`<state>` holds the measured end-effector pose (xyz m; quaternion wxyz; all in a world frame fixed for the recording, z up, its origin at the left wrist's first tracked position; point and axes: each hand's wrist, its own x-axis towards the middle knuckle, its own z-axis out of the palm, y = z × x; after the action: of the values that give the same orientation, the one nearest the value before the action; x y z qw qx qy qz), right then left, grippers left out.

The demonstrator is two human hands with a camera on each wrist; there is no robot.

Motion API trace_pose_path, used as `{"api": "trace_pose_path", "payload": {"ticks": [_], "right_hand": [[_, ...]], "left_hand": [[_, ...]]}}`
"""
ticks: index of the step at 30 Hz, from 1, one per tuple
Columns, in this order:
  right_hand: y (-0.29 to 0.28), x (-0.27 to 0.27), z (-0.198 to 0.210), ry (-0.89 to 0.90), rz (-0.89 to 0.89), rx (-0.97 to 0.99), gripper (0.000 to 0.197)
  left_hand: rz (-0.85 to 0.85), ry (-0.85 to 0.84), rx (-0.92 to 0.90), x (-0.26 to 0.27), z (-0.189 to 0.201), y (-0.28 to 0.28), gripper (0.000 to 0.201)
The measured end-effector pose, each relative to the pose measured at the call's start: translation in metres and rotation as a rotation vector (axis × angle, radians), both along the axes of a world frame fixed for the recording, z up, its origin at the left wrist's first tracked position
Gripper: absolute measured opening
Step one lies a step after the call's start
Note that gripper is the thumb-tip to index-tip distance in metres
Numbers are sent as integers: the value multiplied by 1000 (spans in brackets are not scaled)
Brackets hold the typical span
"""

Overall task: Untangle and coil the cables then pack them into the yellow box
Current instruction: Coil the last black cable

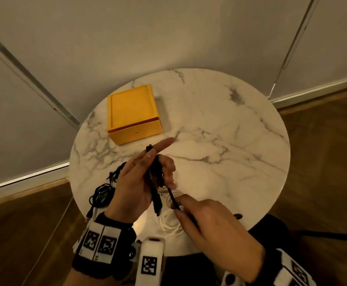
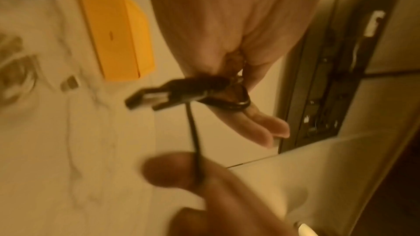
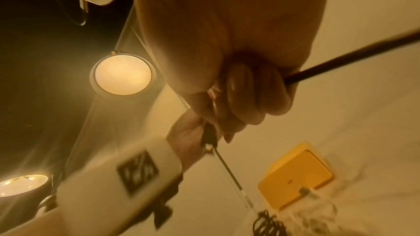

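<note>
A black cable (image 1: 155,178) is looped around the left hand (image 1: 133,182), above the tabletop (image 1: 220,124). The right hand (image 1: 209,223) pinches its free end. The yellow box (image 1: 132,114) sits closed beyond. If that pinch slackens, the loops could spring loose.

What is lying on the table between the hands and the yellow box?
In the head view, only bare marble table lies between the left hand and the yellow box. The left forefinger points toward the box without touching it.
</note>
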<state>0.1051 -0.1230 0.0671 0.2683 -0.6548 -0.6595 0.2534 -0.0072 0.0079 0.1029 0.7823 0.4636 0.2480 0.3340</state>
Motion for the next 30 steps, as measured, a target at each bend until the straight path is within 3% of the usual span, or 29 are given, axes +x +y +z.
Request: {"api": "trace_pose_path", "payload": {"ticks": [4, 7, 19, 23, 25, 30], "right_hand": [[-1, 6, 24, -76, 58, -38, 23], [0, 6, 34, -99, 123, -76, 21], [3, 10, 22, -150, 136, -60, 24], [-1, 8, 15, -168, 134, -125, 30], [-2, -4, 18, -131, 176, -169, 26], [-3, -2, 35, -168, 159, -187, 19]], "left_hand": [[-64, 91, 43, -4, -4, -4, 35], [-31, 96, 26, -2, -8, -10, 34], [258, -101, -372, 9, -2, -11, 28], [298, -344, -622, 6, 3, -4, 25], [324, -375, -593, 12, 1, -5, 18], [192, -151, -261, 21, -9, -17, 16]]}}
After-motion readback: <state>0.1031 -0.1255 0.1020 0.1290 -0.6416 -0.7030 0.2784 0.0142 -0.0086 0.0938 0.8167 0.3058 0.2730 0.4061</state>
